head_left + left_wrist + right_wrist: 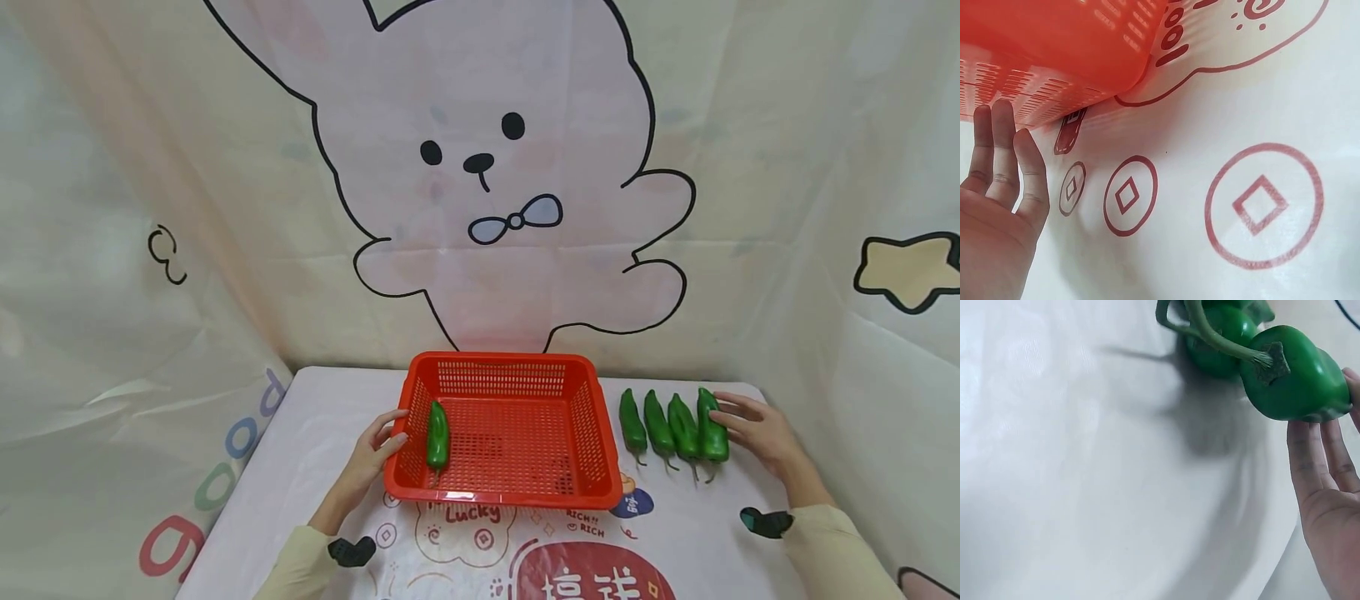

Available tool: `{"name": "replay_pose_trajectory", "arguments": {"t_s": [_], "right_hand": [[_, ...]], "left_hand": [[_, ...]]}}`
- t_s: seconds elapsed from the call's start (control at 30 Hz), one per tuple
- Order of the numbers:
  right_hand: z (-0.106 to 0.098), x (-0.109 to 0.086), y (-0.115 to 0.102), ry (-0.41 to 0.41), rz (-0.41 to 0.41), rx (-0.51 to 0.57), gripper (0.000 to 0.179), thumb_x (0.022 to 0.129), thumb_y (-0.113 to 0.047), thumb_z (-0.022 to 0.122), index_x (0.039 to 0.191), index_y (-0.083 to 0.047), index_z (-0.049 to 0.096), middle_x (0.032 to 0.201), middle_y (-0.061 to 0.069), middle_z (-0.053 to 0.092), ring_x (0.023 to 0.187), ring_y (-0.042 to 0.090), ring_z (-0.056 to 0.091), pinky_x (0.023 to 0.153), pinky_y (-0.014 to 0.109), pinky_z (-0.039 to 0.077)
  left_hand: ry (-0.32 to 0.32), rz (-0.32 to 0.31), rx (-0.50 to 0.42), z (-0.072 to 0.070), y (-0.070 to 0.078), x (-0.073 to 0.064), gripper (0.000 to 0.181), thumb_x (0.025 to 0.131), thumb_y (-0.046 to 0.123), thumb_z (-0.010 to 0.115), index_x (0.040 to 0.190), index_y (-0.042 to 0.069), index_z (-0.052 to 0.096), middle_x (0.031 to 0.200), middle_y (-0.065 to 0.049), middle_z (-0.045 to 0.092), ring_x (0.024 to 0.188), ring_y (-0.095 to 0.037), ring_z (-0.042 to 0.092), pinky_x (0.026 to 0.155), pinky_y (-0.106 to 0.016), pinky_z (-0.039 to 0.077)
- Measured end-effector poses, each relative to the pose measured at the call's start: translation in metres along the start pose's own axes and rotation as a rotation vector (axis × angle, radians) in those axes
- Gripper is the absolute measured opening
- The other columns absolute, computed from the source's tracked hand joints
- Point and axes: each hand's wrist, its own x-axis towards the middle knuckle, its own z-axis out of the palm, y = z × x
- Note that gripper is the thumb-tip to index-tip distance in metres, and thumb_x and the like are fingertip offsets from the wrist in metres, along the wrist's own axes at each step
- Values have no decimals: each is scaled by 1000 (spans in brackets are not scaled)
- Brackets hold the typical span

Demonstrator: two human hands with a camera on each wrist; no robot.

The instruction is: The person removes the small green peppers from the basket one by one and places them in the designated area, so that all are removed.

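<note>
A red plastic basket (510, 498) holds one green pepper (438, 437) along its left side. My left hand (367, 454) grips the basket's left edge, with thumb and a finger over the rim. In the left wrist view, other fingers (1004, 150) reach up against the slotted outer wall. At the right, my right hand (761, 429) holds the rightmost green pepper (711, 429) of a row. The right wrist view shows fingers (1307, 456) along the underside of that pepper (1291, 372) and the thumb on its other side, its curved stem pointing left.
Several more green peppers (657, 427) lie side by side between the basket and my right hand, stems towards me. The white tabletop cover (720, 533) carries red printed drawings. A curtain (517, 292) with a cartoon animal hangs behind the table, and curtains flank both sides.
</note>
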Motion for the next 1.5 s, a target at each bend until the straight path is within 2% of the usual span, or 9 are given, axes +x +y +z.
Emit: {"name": "replay_pose_trajectory", "arguments": {"t_s": [0.43, 0.53, 0.7, 0.83, 0.93, 1.0, 1.23, 1.3, 1.5], "right_hand": [[-9, 3, 17, -25, 99, -26, 68, 97, -26, 73, 147, 8, 44, 142, 34, 46, 94, -10, 57, 81, 21, 55], [-11, 3, 19, -25, 109, -26, 67, 96, -25, 73, 146, 9, 45, 139, 30, 52, 93, -10, 58, 80, 21, 55], [-9, 4, 19, -7, 73, -35, 65, 96, -21, 74, 143, 13, 45, 125, 13, 64, 92, -7, 61, 78, 22, 56], [-3, 3, 14, 28, 34, -69, 64, 96, -20, 74, 140, 16, 46, 120, 13, 67, 89, -6, 62, 75, 22, 57], [1, 5, 12, 59, 24, -102, 64, 96, -23, 74, 138, 17, 47, 122, 22, 65, 88, -9, 60, 73, 21, 57], [3, 8, 14, 80, 3, -122, 63, 96, -23, 74, 137, 17, 49, 121, 19, 65, 88, -11, 59, 72, 19, 56], [5, 13, 21, 127, -55, -122, 58, 94, -23, 77, 132, 16, 54, 110, -7, 67, 89, -13, 57, 70, 17, 55], [5, 12, 22, 134, -61, -125, 58, 94, -22, 77, 131, 16, 55, 110, -6, 68, 89, -13, 56, 70, 16, 54], [3, 11, 21, 145, -56, -212, 59, 96, -31, 74, 133, 12, 57, 121, 12, 66, 93, -13, 50, 73, 9, 48]], "left_hand": [[8, 0, -1, 0, -2, 1, 51, 99, 25, 69, 146, 23, 50, 144, -18, 50, 121, -37, 58, 86, -45, 57], [10, 5, 0, 1, -1, 0, 51, 99, 26, 69, 146, 22, 50, 143, -19, 50, 120, -37, 59, 86, -45, 57], [4, 6, 0, 1, -1, 0, 52, 100, 25, 68, 148, 19, 48, 144, -21, 49, 121, -38, 59, 86, -45, 57], [-2, -2, -5, 0, 0, -1, 52, 100, 24, 67, 148, 19, 47, 145, -21, 48, 122, -38, 58, 87, -45, 57], [-2, -9, -10, 0, 1, 0, 52, 100, 25, 68, 148, 20, 48, 145, -20, 48, 122, -38, 58, 87, -45, 57], [0, -13, -10, 1, 1, 0, 52, 100, 25, 68, 148, 21, 48, 146, -20, 48, 123, -38, 57, 88, -45, 56], [-1, -20, -15, 1, 2, -1, 53, 99, 26, 69, 148, 20, 48, 147, -20, 47, 124, -40, 56, 89, -46, 56], [-3, -19, -20, 1, 3, -1, 53, 100, 25, 68, 149, 20, 48, 147, -20, 47, 124, -40, 56, 89, -46, 56], [-1, -15, -14, 2, 3, -2, 53, 100, 25, 67, 149, 20, 47, 147, -20, 47, 123, -39, 56, 89, -45, 56]]}}
